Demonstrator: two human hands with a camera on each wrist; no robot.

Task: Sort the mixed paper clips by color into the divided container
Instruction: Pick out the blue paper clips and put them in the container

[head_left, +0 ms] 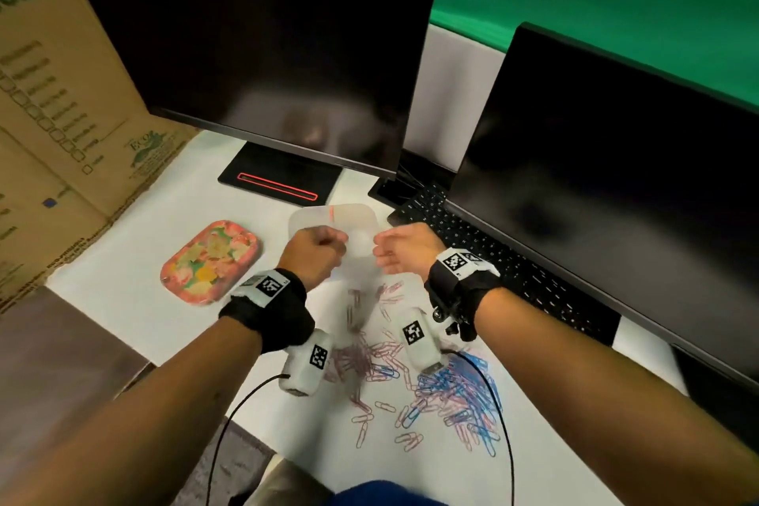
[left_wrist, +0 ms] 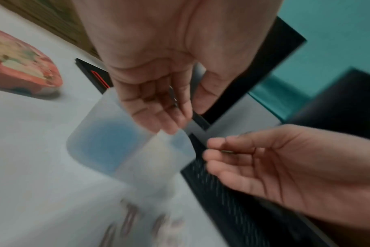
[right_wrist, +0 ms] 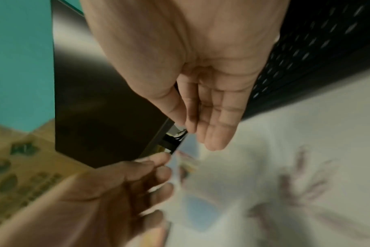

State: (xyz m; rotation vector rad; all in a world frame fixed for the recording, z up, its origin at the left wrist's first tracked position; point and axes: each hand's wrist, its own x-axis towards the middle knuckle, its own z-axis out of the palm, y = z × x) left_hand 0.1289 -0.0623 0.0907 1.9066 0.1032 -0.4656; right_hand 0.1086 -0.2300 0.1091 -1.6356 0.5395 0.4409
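Bare forearms wear black wrist straps with white coded tags; white camera pods trail black cables, lower frame.

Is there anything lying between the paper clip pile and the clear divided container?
Nothing visible does. The paper clips lie on the white table just in front of the translucent container; only the left hand and right hand hover between them.

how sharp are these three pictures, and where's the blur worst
Head view: mostly sharp, paper clips crisp, but the translucent container between the hands smears. Left wrist view: container and clips streaked. Right wrist view: blurriest, table and clips mere smudges.
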